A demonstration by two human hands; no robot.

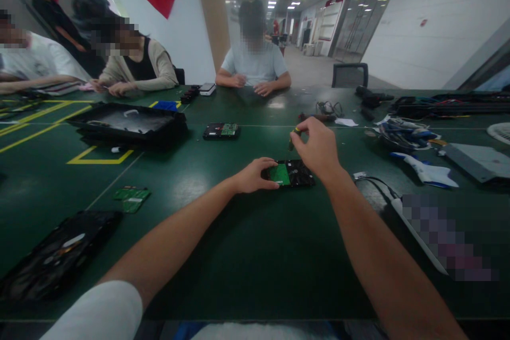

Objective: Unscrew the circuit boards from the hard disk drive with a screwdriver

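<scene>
While left hand pins hard drive mid-surface, right hand pinching small screwdriver, probably. Unscrewing stage, judged; next: tip seated squarely on board screw.

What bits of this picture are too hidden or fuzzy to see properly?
All in the head view:
- Hard drive: its left end is under the left hand, its right edge behind the right hand.
- Small tool: the right hand's fingers cover most of it, and its tip is too small to tell.
- Object by the white cable: blurred out.
- Black tray: contents too dark and smeared.
</scene>
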